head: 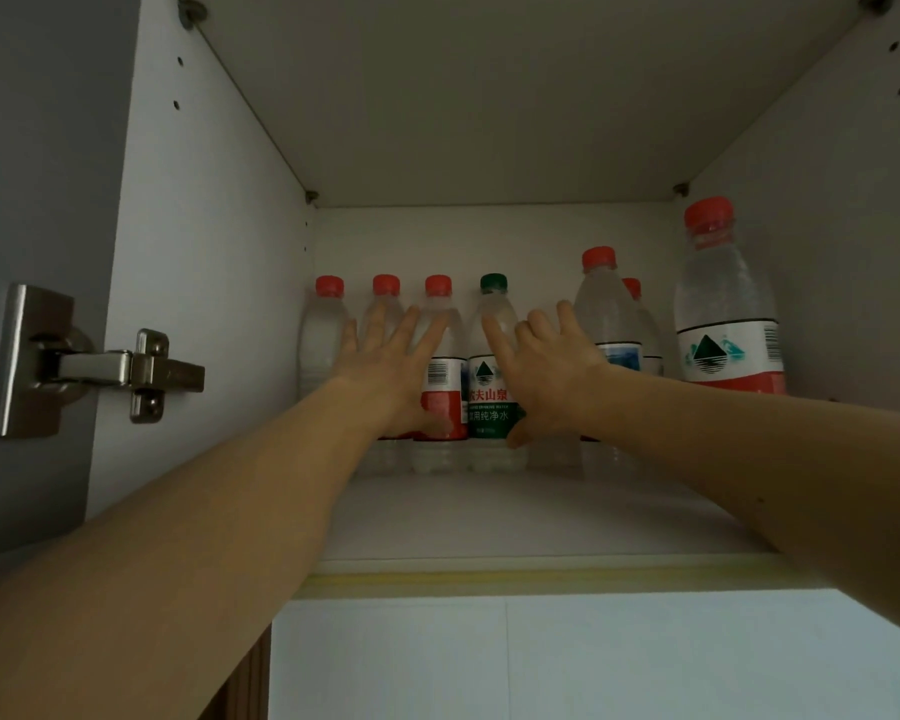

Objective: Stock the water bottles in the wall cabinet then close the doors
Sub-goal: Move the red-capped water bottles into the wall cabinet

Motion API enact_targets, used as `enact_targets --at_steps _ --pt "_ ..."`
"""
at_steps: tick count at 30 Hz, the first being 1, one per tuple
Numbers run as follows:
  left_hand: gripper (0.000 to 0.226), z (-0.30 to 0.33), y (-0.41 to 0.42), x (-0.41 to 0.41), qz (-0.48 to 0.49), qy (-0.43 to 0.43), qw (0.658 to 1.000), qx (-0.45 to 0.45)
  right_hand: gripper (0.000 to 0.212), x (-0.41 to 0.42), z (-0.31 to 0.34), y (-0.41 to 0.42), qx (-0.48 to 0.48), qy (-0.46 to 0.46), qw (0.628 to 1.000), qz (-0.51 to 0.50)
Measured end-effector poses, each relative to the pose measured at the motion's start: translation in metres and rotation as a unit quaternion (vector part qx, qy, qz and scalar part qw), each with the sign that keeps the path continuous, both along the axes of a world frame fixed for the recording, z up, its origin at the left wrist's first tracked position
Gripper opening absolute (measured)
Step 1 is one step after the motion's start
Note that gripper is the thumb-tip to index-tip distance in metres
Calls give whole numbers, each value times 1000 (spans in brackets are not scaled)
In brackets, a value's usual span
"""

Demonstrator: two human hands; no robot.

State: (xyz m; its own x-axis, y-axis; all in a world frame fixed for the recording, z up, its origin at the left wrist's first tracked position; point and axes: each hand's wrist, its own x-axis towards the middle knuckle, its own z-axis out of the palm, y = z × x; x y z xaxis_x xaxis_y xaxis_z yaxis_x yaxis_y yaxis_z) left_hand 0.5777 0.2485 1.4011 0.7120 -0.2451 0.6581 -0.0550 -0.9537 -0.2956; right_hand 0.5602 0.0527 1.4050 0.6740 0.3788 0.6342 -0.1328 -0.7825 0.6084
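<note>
**Hands flat against the bottle row in the wall cabinet**

Fingers of the left hand (392, 366) are straight and spread, laid against the fronts of the red-capped bottles in the back row; they curl round nothing. Its thumb lies low across the red label of the third red-capped bottle (440, 356). Just beside it, the right hand (546, 371) reaches in with fingers likewise straight and apart, its forefinger resting on the green-capped bottle (491, 366), its thumb hanging down below the label. Neither hand holds anything.

Behind the left hand's fingers stand the first bottle (320, 340) and the second bottle (385, 298), both red-capped, upright, close to the back wall. Past the right hand's outer fingers stands a taller-looking red-capped bottle (606, 314), with another bottle (640, 324) mostly hidden behind it. Further out on that side, nearer the camera, a large red-capped bottle (726, 314) stands upright close to the cabinet's side wall.

All bottles stand on the cabinet shelf (489, 517). Out beyond the left forearm, a metal hinge (100, 366) joins the open door (32, 200) to the cabinet side.
</note>
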Motion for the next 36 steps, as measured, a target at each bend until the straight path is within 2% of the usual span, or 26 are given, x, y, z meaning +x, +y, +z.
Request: enact_targets --at_steps 6,9,13,16,18,20,22,24,26,28,32,36 --pt "125 0 -8 -3 1 -14 1000 -20 135 -5 -3 2 18 -3 1000 6" --pt "120 1 -7 -8 -10 -19 1000 -22 113 -17 -1 1 47 4 998 48" --pt "107 4 -3 -17 -68 -76 993 -63 82 -47 4 -10 131 -13 980 148" --pt "95 8 -5 -25 -121 -100 979 -127 71 -78 0 -30 162 -64 964 202" --pt "91 12 -13 -34 -165 -106 965 -176 62 -100 -5 -49 173 -136 940 262" --pt "90 17 -27 -44 -234 -95 938 -237 53 -118 -11 -70 189 -217 906 310" --pt "89 22 -46 -55 -293 -73 912 -278 55 -126 -20 -89 237 -247 883 321" --pt "91 26 -69 -63 -313 -50 905 -285 68 -128 -29 -101 331 -203 866 315" --pt "95 28 -92 -66 -303 -25 912 -276 79 -128 -39 -107 438 -128 838 300" --pt "101 28 -115 -65 -290 11 918 -272 86 -128 -48 -110 502 -82 810 291" --pt "106 28 -147 -57 -293 90 890 -338 90 -127 -54 -116 558 -41 777 290" --pt "105 28 -159 -48 -294 148 857 -396 80 -131 -54 -120 584 -11 761 282"
